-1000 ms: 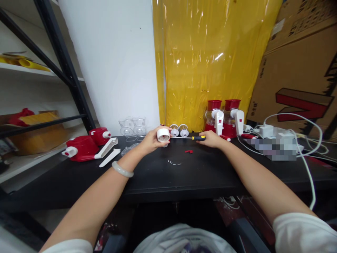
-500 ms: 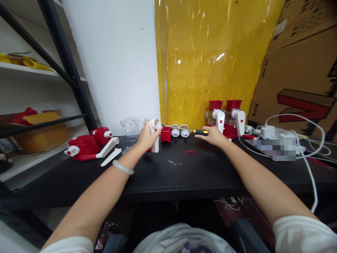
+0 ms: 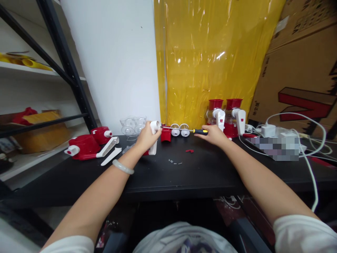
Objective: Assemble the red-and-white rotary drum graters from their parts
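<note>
My left hand (image 3: 146, 137) is closed around a white plastic handle-like part (image 3: 155, 125) with a round opening at its top. Some red shows below that hand, mostly covered by it. In my right hand (image 3: 214, 136) is a screwdriver (image 3: 200, 131) with a black and yellow grip, held nearly level. Its long shaft points left, and the tip is close to the white part's round end by my left thumb; whether it touches cannot be made out. Several small screws (image 3: 175, 162) and a small red piece (image 3: 189, 151) lie on the black table (image 3: 158, 179) in front.
Behind the shaft are a red plastic part (image 3: 165, 136) and two round clear-and-white parts (image 3: 184, 131). Two red-and-white machines (image 3: 234, 119) stand at the back right, near white cables (image 3: 314, 175). Red bodies (image 3: 83, 146) and white handle halves (image 3: 112, 157) lie left.
The white part in my left hand has tilted and turned a little, with its round opening now facing more to the right. The screwdriver has stayed almost in place.
</note>
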Motion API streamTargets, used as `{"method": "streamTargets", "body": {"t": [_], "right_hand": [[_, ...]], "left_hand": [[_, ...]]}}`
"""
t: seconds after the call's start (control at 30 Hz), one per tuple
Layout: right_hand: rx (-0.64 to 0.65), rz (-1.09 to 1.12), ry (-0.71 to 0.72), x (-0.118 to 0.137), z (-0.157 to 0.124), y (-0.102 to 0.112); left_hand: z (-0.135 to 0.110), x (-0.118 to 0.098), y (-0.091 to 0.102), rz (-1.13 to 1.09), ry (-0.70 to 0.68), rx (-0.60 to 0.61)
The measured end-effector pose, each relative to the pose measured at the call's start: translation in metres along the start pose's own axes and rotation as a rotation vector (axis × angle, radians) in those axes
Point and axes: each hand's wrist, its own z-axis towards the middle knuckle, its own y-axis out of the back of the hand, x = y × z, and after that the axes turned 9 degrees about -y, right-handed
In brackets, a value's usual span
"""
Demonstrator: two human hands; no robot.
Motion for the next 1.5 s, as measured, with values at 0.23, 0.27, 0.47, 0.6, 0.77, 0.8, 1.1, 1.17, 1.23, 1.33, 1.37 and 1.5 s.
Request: {"method": "streamTargets", "body": {"t": [0.23, 0.27, 0.47, 0.6, 0.77, 0.8, 1.1, 1.17, 1.23, 1.33, 1.37, 1.5], "right_hand": [[0.014, -0.058, 0.001, 0.003, 0.0, 0.003], [0.013, -0.07, 0.002, 0.003, -0.001, 0.003], [0.005, -0.159, 0.007, 0.005, -0.001, 0.005], [-0.02, -0.217, 0.032, 0.007, -0.002, 0.006], [-0.03, -0.265, 0.026, 0.01, -0.003, 0.007], [-0.033, -0.267, 0.025, 0.01, -0.003, 0.008], [-0.043, -0.272, 0.025, 0.01, -0.004, 0.011], [-0.041, -0.281, 0.024, 0.012, -0.004, 0.012], [-0.038, -0.294, 0.021, 0.013, -0.004, 0.013], [-0.037, -0.323, 0.017, 0.013, -0.005, 0.014], [-0.038, -0.333, 0.018, 0.013, -0.005, 0.014], [-0.048, -0.369, 0.024, 0.013, -0.006, 0.015]], "left_hand": [[-0.002, -0.003, 0.0, 0.021, -0.02, 0.033], [-0.003, -0.004, 0.0, 0.031, -0.019, 0.038], [-0.003, -0.005, 0.002, 0.09, -0.02, 0.088], [-0.003, -0.004, 0.002, 0.119, -0.019, 0.126], [-0.001, -0.001, 0.0, 0.122, -0.001, 0.128], [-0.001, 0.0, 0.0, 0.122, -0.001, 0.122], [0.001, 0.007, -0.004, 0.106, -0.02, 0.116], [0.001, 0.008, -0.004, 0.112, -0.026, 0.123], [0.001, 0.009, -0.005, 0.12, -0.03, 0.13], [0.002, 0.011, -0.004, 0.12, -0.042, 0.149], [0.002, 0.012, -0.004, 0.116, -0.047, 0.163], [0.003, 0.015, -0.004, 0.089, -0.062, 0.213]]}}
